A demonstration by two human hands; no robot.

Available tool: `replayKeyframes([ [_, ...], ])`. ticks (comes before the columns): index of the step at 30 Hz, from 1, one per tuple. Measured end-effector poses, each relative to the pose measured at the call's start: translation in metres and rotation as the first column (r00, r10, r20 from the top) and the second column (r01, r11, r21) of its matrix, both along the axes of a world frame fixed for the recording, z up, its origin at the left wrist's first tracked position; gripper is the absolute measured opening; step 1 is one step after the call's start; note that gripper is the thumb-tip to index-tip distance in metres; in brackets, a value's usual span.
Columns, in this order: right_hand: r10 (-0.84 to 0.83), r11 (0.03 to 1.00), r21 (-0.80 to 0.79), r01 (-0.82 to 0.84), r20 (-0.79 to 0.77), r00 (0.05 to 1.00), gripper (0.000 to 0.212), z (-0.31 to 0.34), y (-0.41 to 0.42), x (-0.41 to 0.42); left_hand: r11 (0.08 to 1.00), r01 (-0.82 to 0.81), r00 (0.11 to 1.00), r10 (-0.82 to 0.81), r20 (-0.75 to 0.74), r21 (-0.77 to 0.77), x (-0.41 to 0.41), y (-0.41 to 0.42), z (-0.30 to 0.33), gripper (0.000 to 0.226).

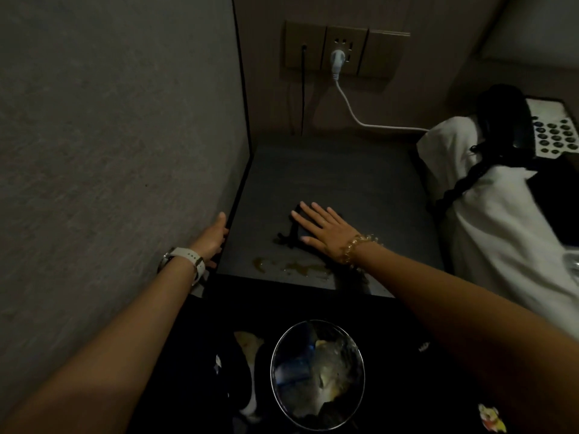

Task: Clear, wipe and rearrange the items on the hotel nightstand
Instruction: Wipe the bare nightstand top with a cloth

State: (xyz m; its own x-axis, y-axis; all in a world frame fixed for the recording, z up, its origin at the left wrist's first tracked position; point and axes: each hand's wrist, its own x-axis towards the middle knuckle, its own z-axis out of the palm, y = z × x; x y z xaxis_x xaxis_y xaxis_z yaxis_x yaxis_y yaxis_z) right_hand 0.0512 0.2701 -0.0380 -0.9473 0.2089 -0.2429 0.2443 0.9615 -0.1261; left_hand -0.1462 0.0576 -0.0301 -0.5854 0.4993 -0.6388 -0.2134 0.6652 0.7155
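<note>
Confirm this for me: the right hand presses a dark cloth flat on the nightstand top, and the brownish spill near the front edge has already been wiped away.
Not quite. The head view shows the right hand pressing the dark cloth flat on the nightstand, but the brownish spill is still there near the front edge, not wiped away.

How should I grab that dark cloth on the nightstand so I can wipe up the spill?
The cloth lies flat under the right hand. Come from above, curl the fingers and bunch its middle: it's limp, with no handle. The spill is just in front.
</note>
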Motion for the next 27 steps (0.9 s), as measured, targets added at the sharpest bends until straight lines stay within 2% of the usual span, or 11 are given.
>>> replayKeyframes([
  [7, -0.196, 0.981, 0.012, 0.196, 0.016, 0.980, 0.058, 0.000, 0.035, 0.056, 1.000, -0.014, 1.000, 0.013, -0.028, -0.012, 0.002, 0.002, -0.006, 0.057],
  [12, -0.412, 0.911, 0.013, 0.412, 0.032, 0.910, 0.058, -0.002, 0.061, 0.106, 1.000, -0.012, 1.000, 0.012, -0.022, 0.013, -0.001, 0.002, -0.011, 0.061],
  [16, -0.610, 0.792, 0.030, 0.610, -0.012, 0.792, 0.058, -0.006, 0.060, 0.140, 0.999, -0.042, 0.999, 0.043, -0.019, 0.034, -0.002, 0.005, -0.013, 0.065],
  [21, -0.829, 0.557, -0.134, 0.820, -0.025, 0.559, 0.059, -0.008, 0.040, 0.155, 0.999, -0.036, 0.999, 0.037, -0.033, 0.025, 0.004, 0.005, -0.006, 0.061],
  [24, -0.905, 0.420, -0.162, 0.893, -0.006, 0.425, 0.060, -0.008, 0.022, 0.158, 1.000, -0.019, 1.000, 0.019, -0.019, 0.024, 0.007, 0.004, -0.003, 0.059],
  [27, -0.940, 0.340, -0.105, 0.935, -0.019, 0.340, 0.062, -0.008, -0.002, 0.158, 0.997, -0.037, 0.999, 0.037, 0.003, 0.067, 0.008, 0.005, -0.004, 0.066],
])
